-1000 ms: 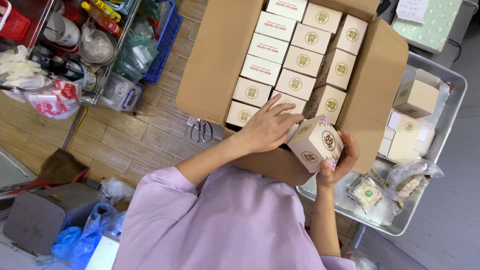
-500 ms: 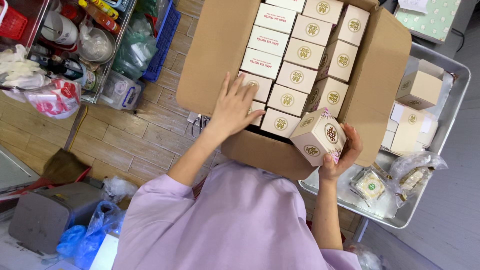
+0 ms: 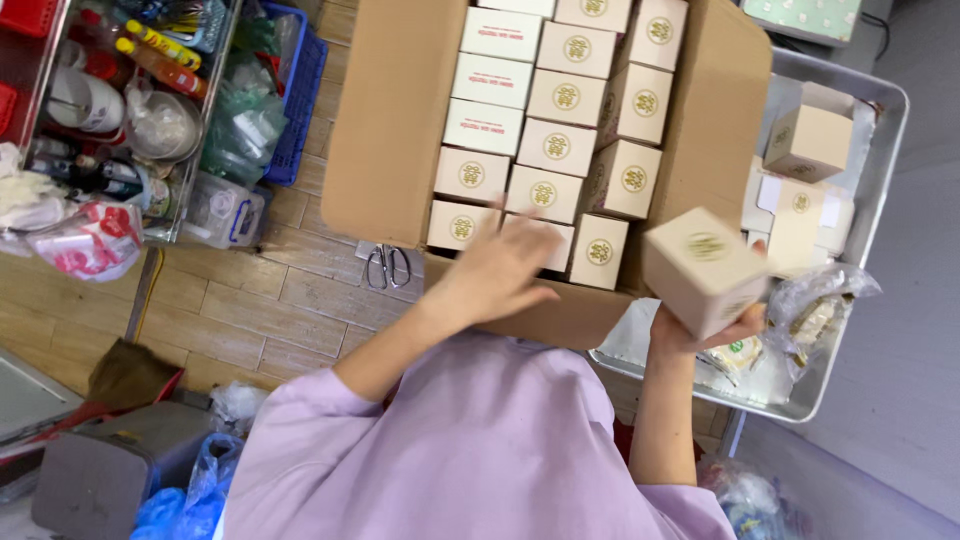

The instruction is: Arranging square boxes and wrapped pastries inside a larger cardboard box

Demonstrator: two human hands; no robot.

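Observation:
A large brown cardboard carton [image 3: 390,130] lies open in front of me, filled with rows of small cream boxes [image 3: 556,148] bearing round gold emblems. My left hand [image 3: 500,270] hovers with fingers apart over the near row of boxes, blurred, holding nothing. My right hand [image 3: 705,325] holds one cream box [image 3: 703,268] from below, just right of the carton's flap and over the metal tray [image 3: 880,150].
The tray holds another cream box [image 3: 808,142], flat unfolded boxes and clear plastic bags [image 3: 820,310]. Scissors [image 3: 385,266] lie on the wooden floor left of the carton. A wire rack with bottles and a blue crate [image 3: 300,90] stand at far left.
My left hand has drawn back from the carton's left boxes toward the near edge. My right hand has lifted the held box higher and turned it.

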